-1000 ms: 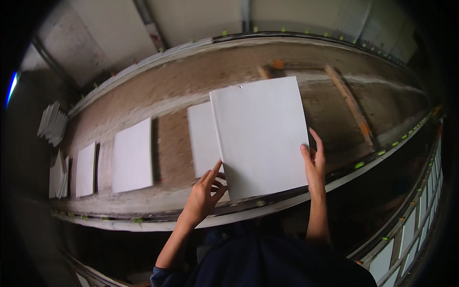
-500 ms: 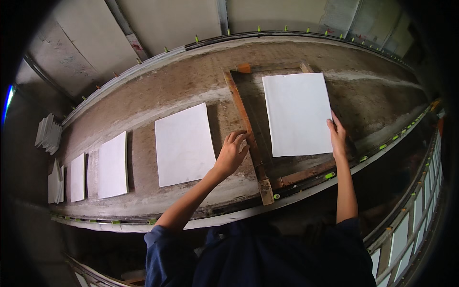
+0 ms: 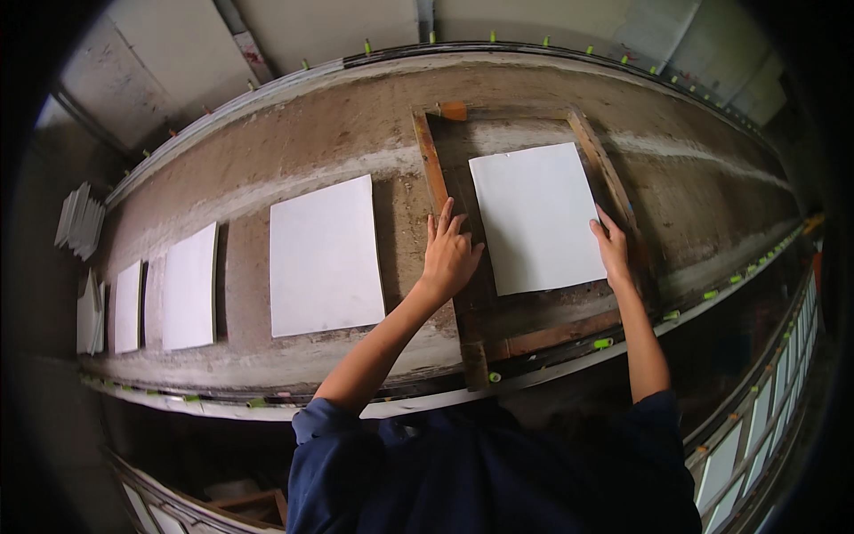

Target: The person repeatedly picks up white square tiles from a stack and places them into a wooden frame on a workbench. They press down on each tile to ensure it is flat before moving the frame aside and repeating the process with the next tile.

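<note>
A white rectangular sheet (image 3: 536, 218), stiff-looking like a thin panel, lies over the wooden frame (image 3: 430, 151) on the long table. My right hand (image 3: 612, 249) is closed on its right edge, the thumb on the upper face and part of the fingers hidden. My left hand (image 3: 451, 252) is over the frame's left rail, fingers spread. Its thumb side is close to the sheet's left edge; I cannot tell whether they touch. Left of the frame, another white sheet (image 3: 326, 256) lies flat, with two more white sheets, the nearer one (image 3: 190, 287) and the farther one (image 3: 129, 307).
Stacked white sheets (image 3: 80, 221) stand at the table's far left end. Green clips (image 3: 603, 343) line the rails along both long edges of the brown, stained table (image 3: 338, 116). A rack with white panels (image 3: 719, 467) runs behind me at lower right.
The sheet in my right hand has shifted left relative to the frame, uncovering more of its right rail. My left hand has moved right, onto the left rail, and its fingers have spread.
</note>
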A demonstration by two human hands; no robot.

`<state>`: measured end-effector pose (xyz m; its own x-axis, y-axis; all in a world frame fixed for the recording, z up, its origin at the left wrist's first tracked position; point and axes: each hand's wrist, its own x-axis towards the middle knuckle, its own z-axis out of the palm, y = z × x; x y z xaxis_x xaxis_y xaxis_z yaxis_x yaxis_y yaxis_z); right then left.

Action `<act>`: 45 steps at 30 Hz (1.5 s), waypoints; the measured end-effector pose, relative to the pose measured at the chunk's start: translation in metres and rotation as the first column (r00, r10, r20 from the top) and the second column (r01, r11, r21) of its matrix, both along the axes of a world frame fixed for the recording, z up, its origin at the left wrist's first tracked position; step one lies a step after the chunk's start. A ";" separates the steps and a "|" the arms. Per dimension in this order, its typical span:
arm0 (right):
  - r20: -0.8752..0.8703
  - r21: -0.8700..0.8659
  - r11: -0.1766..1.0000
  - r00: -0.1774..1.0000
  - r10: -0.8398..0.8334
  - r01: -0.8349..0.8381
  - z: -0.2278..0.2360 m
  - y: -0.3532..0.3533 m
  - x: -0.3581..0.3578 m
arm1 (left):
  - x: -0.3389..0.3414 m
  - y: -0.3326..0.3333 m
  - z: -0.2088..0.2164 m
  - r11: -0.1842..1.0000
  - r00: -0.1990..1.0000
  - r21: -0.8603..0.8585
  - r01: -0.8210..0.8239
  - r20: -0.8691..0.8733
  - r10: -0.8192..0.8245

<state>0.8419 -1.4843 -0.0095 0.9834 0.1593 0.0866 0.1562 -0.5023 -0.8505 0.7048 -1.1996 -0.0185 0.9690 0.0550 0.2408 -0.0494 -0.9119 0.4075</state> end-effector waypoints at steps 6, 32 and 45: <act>-0.071 0.078 0.990 0.989 0.126 -0.121 -0.015 0.019 0.009 | -0.004 -0.011 0.004 0.996 0.995 -0.025 -0.091 0.025 0.092; 0.492 -0.483 0.875 0.841 0.227 0.046 -0.061 0.017 0.013 | 0.001 -0.020 0.016 0.985 0.987 -0.076 -0.156 0.019 0.158; 0.339 -0.571 0.820 0.903 0.264 -0.025 -0.054 0.014 -0.003 | 0.000 -0.015 0.009 0.989 0.991 -0.103 -0.108 0.071 0.116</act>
